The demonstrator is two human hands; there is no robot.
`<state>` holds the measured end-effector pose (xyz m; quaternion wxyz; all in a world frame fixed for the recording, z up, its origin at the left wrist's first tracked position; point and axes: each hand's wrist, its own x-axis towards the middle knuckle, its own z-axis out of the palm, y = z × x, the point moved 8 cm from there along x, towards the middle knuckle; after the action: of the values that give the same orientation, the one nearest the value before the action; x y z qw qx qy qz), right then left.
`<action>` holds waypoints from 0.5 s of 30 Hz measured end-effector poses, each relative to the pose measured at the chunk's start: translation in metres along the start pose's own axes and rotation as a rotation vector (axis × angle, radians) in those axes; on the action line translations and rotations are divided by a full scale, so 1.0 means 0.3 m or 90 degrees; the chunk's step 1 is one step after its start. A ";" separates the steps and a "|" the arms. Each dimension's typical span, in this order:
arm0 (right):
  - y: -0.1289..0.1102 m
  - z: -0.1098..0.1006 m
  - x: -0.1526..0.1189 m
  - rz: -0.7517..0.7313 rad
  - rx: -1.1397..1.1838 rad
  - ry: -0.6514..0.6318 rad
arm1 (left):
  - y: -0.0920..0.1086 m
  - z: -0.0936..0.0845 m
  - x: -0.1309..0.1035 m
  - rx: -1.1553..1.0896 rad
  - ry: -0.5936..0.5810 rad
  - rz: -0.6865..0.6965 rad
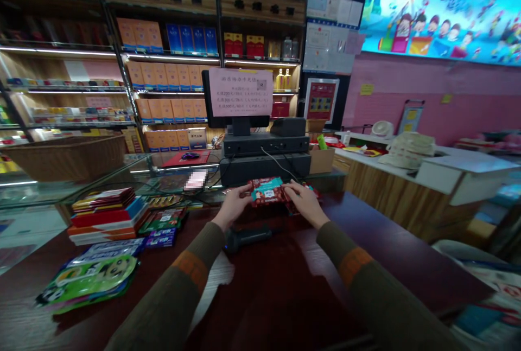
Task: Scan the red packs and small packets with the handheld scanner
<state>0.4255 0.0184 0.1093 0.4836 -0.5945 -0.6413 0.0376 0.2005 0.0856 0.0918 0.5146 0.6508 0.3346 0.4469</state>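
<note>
A dark red and teal snack packet (267, 191) is held between my two hands above the far side of the dark wooden counter (280, 291). My left hand (235, 204) pinches its left edge with thumb and fingers. Its right edge is in the closed fingers of my right hand (304, 203). Similar red packaging shows behind and beneath my right hand, partly covered. A black handheld barcode scanner (249, 237) lies on the counter just below the packet, close to my left wrist.
On the left are stacked boxes (108, 218), a green panda packet (95, 280) and purple packets (161, 237). A monitor with a pink notice (241, 93) stands on a black cash drawer (264, 168) behind my hands. A wicker basket (67, 158) sits farther left; a cardboard box (321, 160) is right of the drawer.
</note>
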 end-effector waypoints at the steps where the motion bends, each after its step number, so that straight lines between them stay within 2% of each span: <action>1: 0.017 -0.021 0.002 0.010 -0.001 0.002 | 0.003 0.036 0.005 -0.016 -0.021 -0.004; 7: 0.127 -0.128 0.015 0.069 -0.013 0.023 | 0.029 0.202 0.050 -0.036 -0.077 0.026; 15: 0.258 -0.196 0.044 0.097 -0.024 0.046 | -0.004 0.334 0.150 -0.036 -0.098 0.023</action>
<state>0.5232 0.0204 0.0998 0.4909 -0.6514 -0.5771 0.0407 0.3103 0.0891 0.0942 0.5486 0.6745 0.2694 0.4141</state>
